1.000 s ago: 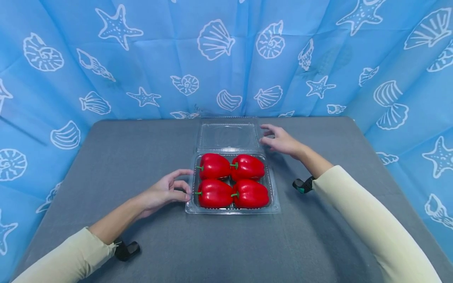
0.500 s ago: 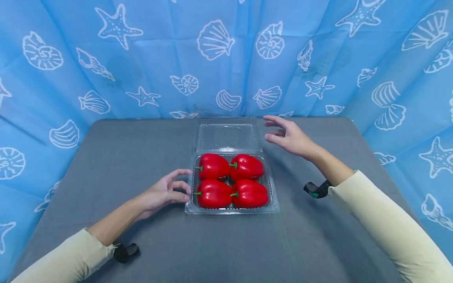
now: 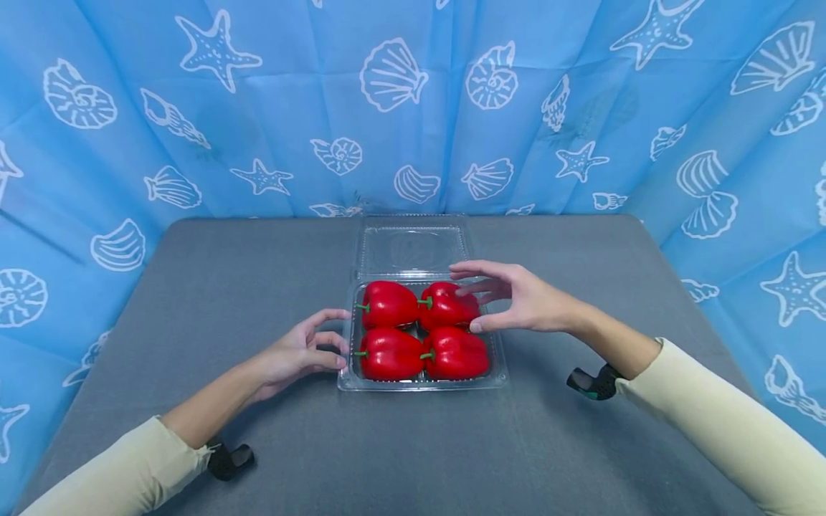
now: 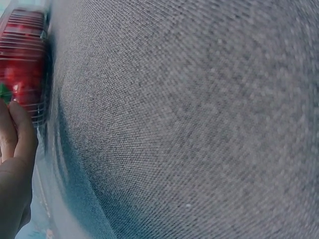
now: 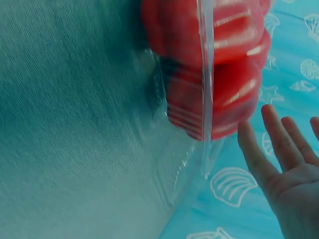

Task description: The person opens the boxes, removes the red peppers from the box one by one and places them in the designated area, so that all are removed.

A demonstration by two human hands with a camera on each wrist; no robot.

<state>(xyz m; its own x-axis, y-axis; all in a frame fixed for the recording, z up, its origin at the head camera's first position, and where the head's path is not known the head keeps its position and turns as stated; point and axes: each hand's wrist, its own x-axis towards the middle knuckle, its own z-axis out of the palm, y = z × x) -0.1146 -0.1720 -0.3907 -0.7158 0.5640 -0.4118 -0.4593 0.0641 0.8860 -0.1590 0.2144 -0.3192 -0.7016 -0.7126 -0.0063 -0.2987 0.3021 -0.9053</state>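
A clear plastic clamshell box stands on the grey table with its lid folded back flat. Red bell peppers with green stems fill it in two rows, among them the back right pepper and the front right pepper. My left hand rests its fingertips and thumb against the box's left side, fingers loosely bent. Over the box's right edge hovers my right hand, fingers spread and overlapping the back right pepper. In the right wrist view, this hand has nothing between its fingers.
A grey cloth covers the table. Behind it and at both sides hangs a blue curtain with white shells and starfish. Each wrist wears a black strap mount, such as the right mount.
My right hand drew back from beside the lid, then came forward and left over the right-hand peppers. The left hand and the box have stayed put.
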